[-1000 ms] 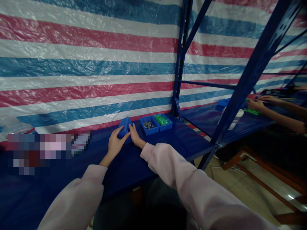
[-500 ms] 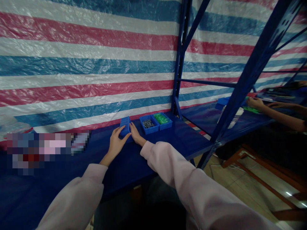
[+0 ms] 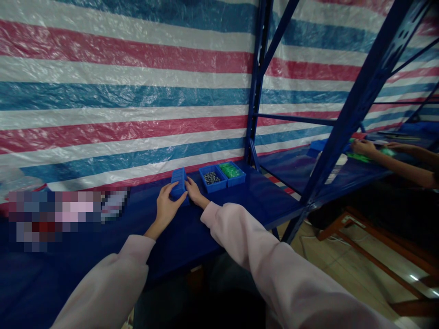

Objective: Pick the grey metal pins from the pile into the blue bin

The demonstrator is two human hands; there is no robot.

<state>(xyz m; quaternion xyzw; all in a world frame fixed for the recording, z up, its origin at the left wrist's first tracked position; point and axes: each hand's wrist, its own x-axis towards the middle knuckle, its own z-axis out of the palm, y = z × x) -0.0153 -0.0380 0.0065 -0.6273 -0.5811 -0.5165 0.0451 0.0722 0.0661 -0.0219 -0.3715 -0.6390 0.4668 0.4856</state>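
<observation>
Both of my hands hold a small blue plastic bin (image 3: 179,179) that stands tipped up on its side on the dark blue shelf (image 3: 219,214). My left hand (image 3: 167,205) grips its left side with the thumb in front. My right hand (image 3: 194,194) presses against its right side, fingers together. Just to the right sit two more blue bins, one with small metal screws (image 3: 212,177) and one with green parts (image 3: 231,171).
A striped red, white and blue tarp hangs behind the shelf. Blue rack posts (image 3: 255,87) rise at the right. Beyond them another person's hands (image 3: 365,147) work with green pieces on a neighbouring shelf. A blurred patch lies at the left.
The tipped bin has been turned more upright between my hands, and both hands have shifted slightly with it.
</observation>
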